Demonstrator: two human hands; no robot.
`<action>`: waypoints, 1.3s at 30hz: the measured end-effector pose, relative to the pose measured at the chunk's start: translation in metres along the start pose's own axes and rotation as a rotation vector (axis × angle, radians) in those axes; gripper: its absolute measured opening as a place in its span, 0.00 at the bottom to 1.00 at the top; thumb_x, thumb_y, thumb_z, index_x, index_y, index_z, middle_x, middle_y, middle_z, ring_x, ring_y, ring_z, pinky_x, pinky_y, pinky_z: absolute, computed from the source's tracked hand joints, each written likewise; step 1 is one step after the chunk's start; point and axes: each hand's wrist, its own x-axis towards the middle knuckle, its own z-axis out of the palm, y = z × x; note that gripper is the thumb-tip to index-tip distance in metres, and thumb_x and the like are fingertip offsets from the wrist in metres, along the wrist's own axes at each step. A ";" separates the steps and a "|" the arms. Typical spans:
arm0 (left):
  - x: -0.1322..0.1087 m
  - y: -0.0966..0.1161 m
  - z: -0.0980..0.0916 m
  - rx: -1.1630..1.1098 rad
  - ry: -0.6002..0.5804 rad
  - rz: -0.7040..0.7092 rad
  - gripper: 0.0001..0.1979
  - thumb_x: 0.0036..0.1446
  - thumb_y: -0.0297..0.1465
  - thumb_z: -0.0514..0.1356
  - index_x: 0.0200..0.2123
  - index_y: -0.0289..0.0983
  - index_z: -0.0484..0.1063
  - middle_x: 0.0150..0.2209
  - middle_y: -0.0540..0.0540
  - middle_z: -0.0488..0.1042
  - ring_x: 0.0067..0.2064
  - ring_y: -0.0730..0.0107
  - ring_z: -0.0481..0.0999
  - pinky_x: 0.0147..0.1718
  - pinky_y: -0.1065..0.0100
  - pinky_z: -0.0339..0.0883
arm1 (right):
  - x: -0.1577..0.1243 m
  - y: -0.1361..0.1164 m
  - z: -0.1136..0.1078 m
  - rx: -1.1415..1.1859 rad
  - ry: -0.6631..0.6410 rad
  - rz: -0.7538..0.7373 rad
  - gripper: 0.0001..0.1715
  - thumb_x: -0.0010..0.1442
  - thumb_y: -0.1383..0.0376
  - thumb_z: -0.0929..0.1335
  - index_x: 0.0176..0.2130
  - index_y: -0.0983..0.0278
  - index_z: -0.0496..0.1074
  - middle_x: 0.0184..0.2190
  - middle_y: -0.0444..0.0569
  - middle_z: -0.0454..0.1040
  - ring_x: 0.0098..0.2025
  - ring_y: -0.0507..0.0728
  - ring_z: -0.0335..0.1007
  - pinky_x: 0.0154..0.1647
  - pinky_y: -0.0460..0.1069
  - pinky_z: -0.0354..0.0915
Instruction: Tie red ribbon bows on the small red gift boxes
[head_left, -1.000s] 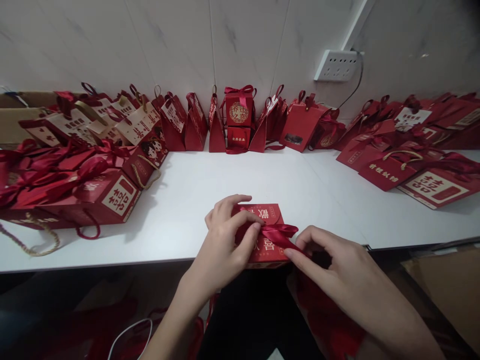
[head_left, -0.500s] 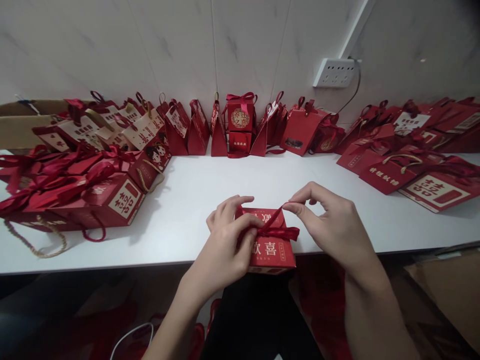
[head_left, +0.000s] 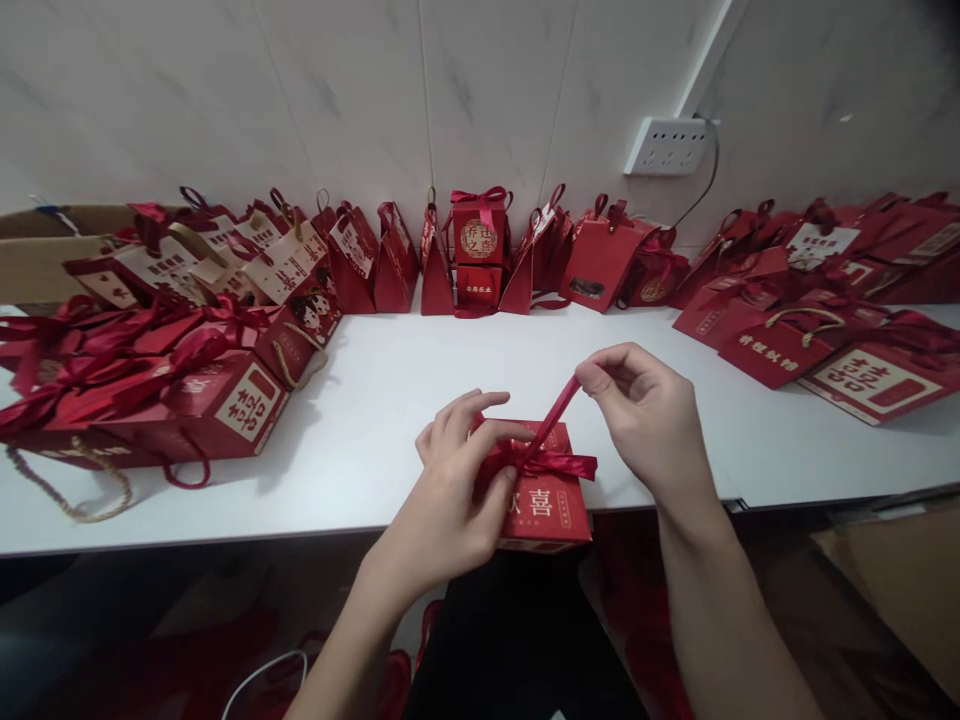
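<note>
A red gift box with pale Chinese characters lies at the table's front edge, a dark red satin ribbon gathered on its top. My left hand rests over the box's left part, its thumb and index finger closed on the ribbon at the knot while other fingers stick out. Between thumb and fingertips, my right hand pinches one ribbon end and holds it taut, up and to the right of the knot. Another ribbon part lies loose towards the box's right edge. The left hand covers the box's left side.
Finished-looking red boxes with ribbons crowd the left of the white table. More red boxes stand at the right, and a row lines the wall. A power strip hangs there. A cardboard box sits lower right.
My right hand has moved slightly up and right, drawing a longer stretch of ribbon out from the knot. My left hand stays nearly in place on the box.
</note>
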 end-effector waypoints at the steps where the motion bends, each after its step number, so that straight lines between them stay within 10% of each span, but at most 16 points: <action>1: 0.000 0.000 0.000 -0.002 0.000 0.007 0.17 0.57 0.24 0.51 0.48 0.47 0.63 0.58 0.47 0.57 0.61 0.57 0.54 0.55 0.49 0.53 | 0.001 0.001 0.002 0.045 0.013 0.000 0.06 0.56 0.62 0.68 0.31 0.63 0.69 0.29 0.45 0.71 0.32 0.53 0.68 0.34 0.49 0.64; 10: 0.001 0.000 -0.003 0.060 -0.067 0.026 0.24 0.57 0.22 0.48 0.53 0.51 0.63 0.62 0.50 0.52 0.63 0.56 0.49 0.57 0.48 0.50 | 0.018 0.008 0.021 0.094 -0.058 0.013 0.13 0.55 0.59 0.69 0.40 0.62 0.68 0.25 0.42 0.68 0.30 0.53 0.67 0.34 0.50 0.64; 16: 0.003 0.000 0.001 0.068 -0.084 -0.050 0.21 0.58 0.27 0.49 0.53 0.48 0.62 0.62 0.48 0.53 0.62 0.55 0.50 0.56 0.48 0.51 | -0.014 0.009 -0.003 -0.100 -0.082 0.092 0.23 0.54 0.49 0.67 0.44 0.61 0.67 0.36 0.48 0.71 0.38 0.55 0.68 0.39 0.51 0.65; 21: -0.002 0.006 0.001 0.075 0.137 -0.089 0.23 0.57 0.31 0.53 0.56 0.44 0.56 0.60 0.43 0.55 0.62 0.56 0.53 0.56 0.49 0.50 | -0.057 0.007 -0.025 -0.198 -0.170 0.155 0.23 0.54 0.46 0.66 0.41 0.59 0.65 0.34 0.46 0.68 0.36 0.54 0.67 0.37 0.49 0.65; 25: -0.012 0.011 -0.003 0.064 0.284 -0.238 0.15 0.55 0.37 0.56 0.45 0.41 0.62 0.47 0.44 0.65 0.50 0.59 0.65 0.48 0.54 0.58 | -0.069 0.000 -0.026 -0.300 -0.291 0.235 0.19 0.53 0.48 0.68 0.35 0.59 0.62 0.27 0.41 0.64 0.31 0.52 0.66 0.31 0.46 0.64; 28: -0.015 0.012 -0.003 -0.012 0.183 -0.362 0.10 0.57 0.40 0.55 0.33 0.39 0.63 0.34 0.49 0.67 0.38 0.66 0.67 0.40 0.61 0.60 | -0.068 -0.005 -0.021 -0.307 -0.338 0.287 0.17 0.55 0.50 0.67 0.30 0.60 0.60 0.24 0.40 0.62 0.27 0.50 0.62 0.25 0.44 0.61; 39: -0.008 -0.005 0.000 -0.651 0.021 -0.499 0.17 0.58 0.42 0.52 0.24 0.38 0.55 0.22 0.55 0.55 0.24 0.77 0.54 0.23 0.74 0.50 | -0.057 0.017 -0.007 0.624 -0.348 0.571 0.16 0.53 0.57 0.70 0.24 0.64 0.63 0.21 0.41 0.64 0.23 0.48 0.59 0.25 0.44 0.59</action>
